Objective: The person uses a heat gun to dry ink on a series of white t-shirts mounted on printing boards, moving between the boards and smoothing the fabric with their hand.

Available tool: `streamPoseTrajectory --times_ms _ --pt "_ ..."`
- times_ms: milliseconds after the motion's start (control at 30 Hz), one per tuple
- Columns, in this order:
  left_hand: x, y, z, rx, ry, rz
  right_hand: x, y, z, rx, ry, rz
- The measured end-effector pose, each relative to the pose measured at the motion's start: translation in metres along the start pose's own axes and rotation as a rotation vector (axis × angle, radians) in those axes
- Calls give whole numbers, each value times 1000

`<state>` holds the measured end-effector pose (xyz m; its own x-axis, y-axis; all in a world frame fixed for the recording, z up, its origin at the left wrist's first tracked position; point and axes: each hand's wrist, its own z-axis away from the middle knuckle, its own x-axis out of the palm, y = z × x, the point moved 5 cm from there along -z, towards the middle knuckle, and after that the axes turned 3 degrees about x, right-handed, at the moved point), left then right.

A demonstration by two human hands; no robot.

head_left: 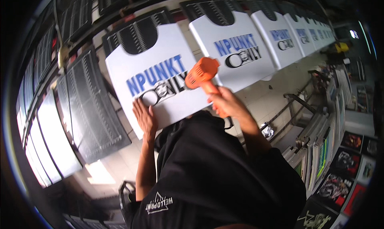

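My right hand (pixel 227 103) is wrapped round the handle of an orange heat gun (pixel 202 72). The gun is held over the right edge of a white shirt piece (pixel 182 106) lying on a dark board, and it hides part of the print. Blue lettering and a black design with a small picture cross this shirt. Flat near its lower left edge, just below the print, rests my left hand (pixel 145 118), fingers stretched out and holding nothing. To the right lies a second white shirt piece (pixel 244 78) with the same print.
Several more printed white shirt pieces (pixel 283 55) run in a row toward the far right. On the left are bare dark boards (pixel 94 109) on a rack. Stacked frames (pixel 316 149) stand at right, near a metal rail (pixel 280 115). Dark printed pictures (pixel 340 181) fill the lower right.
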<state>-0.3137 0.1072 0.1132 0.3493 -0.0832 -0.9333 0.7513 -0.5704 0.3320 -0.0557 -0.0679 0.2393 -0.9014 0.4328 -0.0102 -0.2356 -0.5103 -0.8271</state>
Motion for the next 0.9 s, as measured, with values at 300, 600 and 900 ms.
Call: streamPoseTrajectory --times_ms 300,600,900 --pt "5 10 17 72 -38 14 3 -26 9 -114 101 431" --pt "13 10 19 77 -40 -29 6 -38 10 -101 143 347" --pt "21 -15 24 9 -25 -158 4 -23 -21 -253 226 399"
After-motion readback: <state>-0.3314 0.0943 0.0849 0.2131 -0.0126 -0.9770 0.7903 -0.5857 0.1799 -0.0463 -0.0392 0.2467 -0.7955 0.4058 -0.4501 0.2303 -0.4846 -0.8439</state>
